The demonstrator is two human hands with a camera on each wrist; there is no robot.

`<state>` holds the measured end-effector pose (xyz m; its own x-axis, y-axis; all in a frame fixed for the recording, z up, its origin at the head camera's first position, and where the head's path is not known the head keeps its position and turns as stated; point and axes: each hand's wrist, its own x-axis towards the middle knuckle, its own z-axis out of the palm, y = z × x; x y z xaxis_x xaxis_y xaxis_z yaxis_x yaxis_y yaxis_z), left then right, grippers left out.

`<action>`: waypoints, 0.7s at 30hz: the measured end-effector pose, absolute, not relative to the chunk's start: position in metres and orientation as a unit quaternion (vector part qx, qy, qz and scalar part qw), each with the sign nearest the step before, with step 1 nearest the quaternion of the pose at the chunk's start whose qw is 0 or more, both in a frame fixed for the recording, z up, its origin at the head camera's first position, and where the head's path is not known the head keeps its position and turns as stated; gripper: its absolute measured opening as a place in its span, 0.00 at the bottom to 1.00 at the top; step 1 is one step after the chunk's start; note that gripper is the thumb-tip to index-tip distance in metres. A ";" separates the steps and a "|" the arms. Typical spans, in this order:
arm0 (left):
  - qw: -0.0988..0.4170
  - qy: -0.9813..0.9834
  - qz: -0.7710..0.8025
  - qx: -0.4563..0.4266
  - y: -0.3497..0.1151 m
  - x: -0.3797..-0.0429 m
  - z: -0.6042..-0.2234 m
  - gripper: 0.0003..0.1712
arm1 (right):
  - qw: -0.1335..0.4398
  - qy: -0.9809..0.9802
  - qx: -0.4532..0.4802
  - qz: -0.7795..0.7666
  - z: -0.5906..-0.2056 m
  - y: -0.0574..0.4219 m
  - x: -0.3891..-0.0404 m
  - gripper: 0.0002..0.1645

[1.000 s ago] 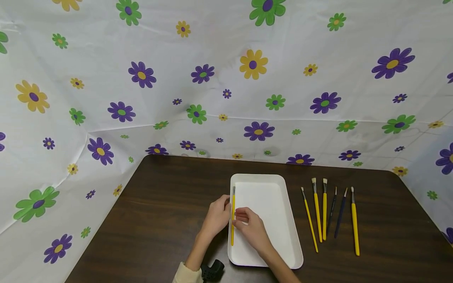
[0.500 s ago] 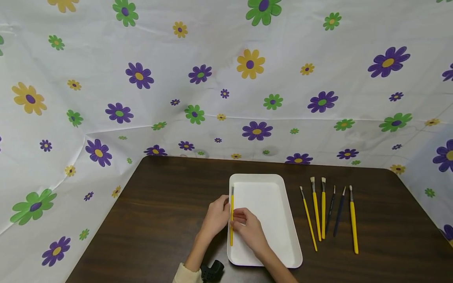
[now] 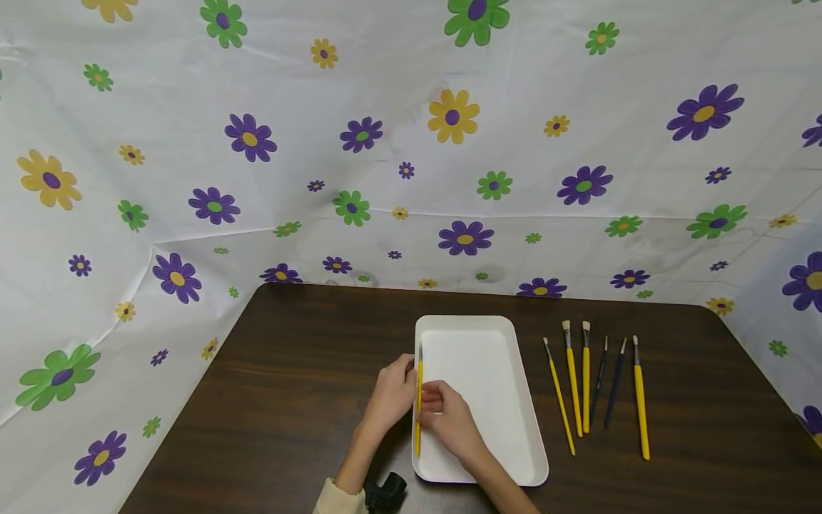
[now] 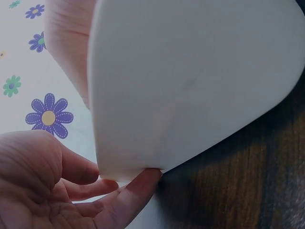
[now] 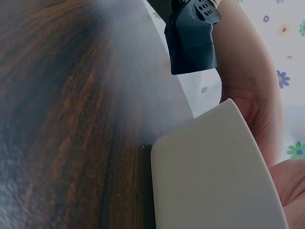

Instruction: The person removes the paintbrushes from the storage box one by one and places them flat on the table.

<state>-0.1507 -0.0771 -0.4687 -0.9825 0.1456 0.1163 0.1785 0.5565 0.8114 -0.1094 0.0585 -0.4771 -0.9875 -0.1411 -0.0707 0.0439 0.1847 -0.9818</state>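
Note:
A white rectangular tray (image 3: 494, 371) lies on the dark wooden table. Along the inside of its left wall is a thin yellow paintbrush (image 3: 419, 378), bristles toward the far end. My right hand (image 3: 452, 421) reaches over the tray and pinches the brush's handle between thumb and fingers. At the tray's left side, my left hand (image 3: 393, 389) holds the wall from outside. In the left wrist view, the left hand's (image 4: 35, 186) thumb is at the rim and its fingertips press near the bottom edge. The tray wall (image 5: 209, 181) hides the brush in the right wrist view.
Right of the tray lie several paintbrushes side by side: yellow-handled ones such as the thick brush (image 3: 641, 407), and two dark-handled ones, one a blue brush (image 3: 616, 385). A black wrist device (image 3: 387, 491) sits by my left sleeve. Flowered white cloth (image 3: 385, 164) hangs behind the table (image 3: 295, 400).
The yellow brush has slid slightly toward me and closer against the tray's left wall, with my right hand on it. My left hand has stayed in place.

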 end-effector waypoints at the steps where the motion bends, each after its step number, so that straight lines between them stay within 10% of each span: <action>1: 0.017 -0.881 -0.463 -0.092 -0.077 -0.151 -0.469 0.15 | 0.078 0.764 -0.033 -0.639 -0.477 0.059 -0.109 0.28; 21: 0.006 -0.878 -0.470 -0.093 -0.078 -0.150 -0.472 0.15 | 0.112 0.748 -0.015 -0.654 -0.476 0.062 -0.110 0.34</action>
<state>-0.1499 -0.0783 -0.4715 -0.9827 0.1567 0.0985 0.1688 0.5402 0.8244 -0.1098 0.0623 -0.4757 -0.9744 -0.1688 -0.1482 0.1245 0.1433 -0.9818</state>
